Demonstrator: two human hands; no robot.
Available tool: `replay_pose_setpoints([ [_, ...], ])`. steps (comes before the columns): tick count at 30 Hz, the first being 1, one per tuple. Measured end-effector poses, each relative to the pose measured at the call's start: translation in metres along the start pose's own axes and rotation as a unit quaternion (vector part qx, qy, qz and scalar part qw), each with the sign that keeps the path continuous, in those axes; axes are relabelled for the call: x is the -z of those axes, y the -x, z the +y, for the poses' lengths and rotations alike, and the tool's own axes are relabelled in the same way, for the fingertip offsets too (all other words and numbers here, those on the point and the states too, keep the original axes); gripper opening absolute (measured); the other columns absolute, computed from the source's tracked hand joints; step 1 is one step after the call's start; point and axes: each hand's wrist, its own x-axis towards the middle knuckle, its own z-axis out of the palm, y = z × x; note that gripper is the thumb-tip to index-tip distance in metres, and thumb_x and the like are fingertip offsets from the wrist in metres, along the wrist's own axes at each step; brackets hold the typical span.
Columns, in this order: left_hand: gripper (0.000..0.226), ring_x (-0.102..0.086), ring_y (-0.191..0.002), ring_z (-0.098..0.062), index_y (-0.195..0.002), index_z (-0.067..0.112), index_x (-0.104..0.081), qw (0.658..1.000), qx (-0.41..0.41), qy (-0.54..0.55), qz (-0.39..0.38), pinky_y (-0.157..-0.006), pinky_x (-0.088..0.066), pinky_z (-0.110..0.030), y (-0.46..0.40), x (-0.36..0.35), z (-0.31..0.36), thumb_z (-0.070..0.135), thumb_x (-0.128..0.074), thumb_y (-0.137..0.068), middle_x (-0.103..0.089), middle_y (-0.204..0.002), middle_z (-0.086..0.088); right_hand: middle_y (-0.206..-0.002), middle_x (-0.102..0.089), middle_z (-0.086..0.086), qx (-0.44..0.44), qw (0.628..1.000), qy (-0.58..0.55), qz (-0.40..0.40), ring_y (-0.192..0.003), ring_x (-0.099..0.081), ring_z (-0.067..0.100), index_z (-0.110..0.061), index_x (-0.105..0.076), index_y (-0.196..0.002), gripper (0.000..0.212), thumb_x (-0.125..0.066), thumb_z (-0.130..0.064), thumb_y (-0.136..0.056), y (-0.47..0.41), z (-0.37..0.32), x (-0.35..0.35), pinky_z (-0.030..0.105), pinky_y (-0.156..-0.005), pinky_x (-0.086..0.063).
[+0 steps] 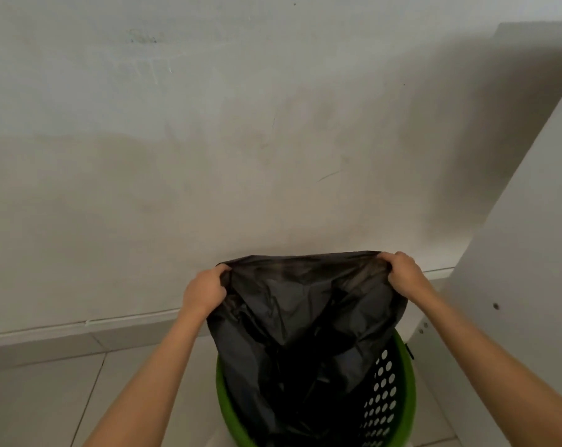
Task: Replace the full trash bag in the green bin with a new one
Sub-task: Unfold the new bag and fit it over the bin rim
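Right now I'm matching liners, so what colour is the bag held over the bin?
Black, seen in the head view: the trash bag above the green bin.

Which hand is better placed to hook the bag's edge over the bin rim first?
Probably the right hand: it grips the bag above the bin rim's exposed right side. The left hand grips it out past the rim.

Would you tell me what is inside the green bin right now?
A black trash bag hangs into the green bin, its mouth gripped by the left hand and right hand. Perforated wall shows at right; the bin's bottom is covered.
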Motion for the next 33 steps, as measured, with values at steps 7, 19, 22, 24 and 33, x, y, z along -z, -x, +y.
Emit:
replay_pose_setpoints([
  [7, 0.026, -0.058, -0.099, -0.03, -0.101, -0.007, -0.06, 0.925, 0.184, 0.188, -0.272, -0.093, -0.041, -0.032, 0.018, -0.033, -0.003, 0.001, -0.036, -0.095, -0.057, -0.124, -0.015, -0.131, -0.054, 0.023, -0.199, 0.931, -0.161, -0.258, -0.106, -0.054, 0.022, 0.008, -0.053, -0.122, 0.04, -0.054, -0.016, -0.09, 0.018, 0.025, -0.065, 0.03, -0.083, -0.042],
  [19, 0.05, -0.054, -0.103, -0.017, -0.109, 0.007, -0.057, 0.973, -0.124, 0.189, 0.039, -0.086, -0.039, -0.025, 0.067, 0.0, -0.009, 0.049, -0.052, -0.082, -0.059, -0.106, -0.004, -0.125, -0.055, 0.013, 0.148, 0.984, -0.086, 0.039, -0.121, -0.045, 0.028, -0.006, -0.055, -0.121, 0.038, -0.061, -0.019, -0.085, 0.065, -0.016, 0.0, 0.021, -0.098, -0.028],
  [22, 0.097, -0.048, -0.12, -0.017, -0.133, 0.016, -0.043, 0.926, -0.267, -0.106, -0.244, -0.1, -0.034, -0.027, 0.105, 0.007, 0.031, 0.078, -0.05, -0.059, -0.053, -0.128, -0.001, -0.141, -0.042, 0.009, 0.319, 0.923, 0.1, -0.191, -0.133, -0.036, 0.024, -0.008, -0.032, -0.141, 0.085, -0.068, -0.047, -0.075, 0.111, -0.059, -0.012, 0.032, -0.115, -0.016],
  [24, 0.082, -0.053, -0.114, -0.021, -0.13, 0.016, -0.046, 0.893, -0.251, -0.225, -0.298, -0.095, -0.04, -0.031, 0.114, 0.001, 0.034, 0.065, -0.064, -0.066, -0.058, -0.125, -0.003, -0.146, -0.036, 0.011, 0.283, 0.85, 0.291, -0.336, -0.137, -0.031, 0.027, -0.011, -0.019, -0.146, 0.096, -0.065, -0.053, -0.074, 0.126, -0.065, -0.031, 0.054, -0.117, -0.006],
  [33, 0.017, -0.039, -0.071, -0.006, -0.079, 0.026, -0.041, 0.875, -0.468, -0.123, 0.012, -0.065, -0.03, -0.018, 0.184, 0.016, -0.054, 0.038, -0.039, -0.09, -0.051, -0.075, 0.007, -0.082, -0.058, 0.003, 0.304, 0.931, 0.157, -0.132, -0.083, -0.054, 0.018, -0.023, -0.059, -0.083, 0.021, -0.056, -0.005, -0.072, 0.17, 0.027, 0.025, 0.018, -0.071, -0.037],
])
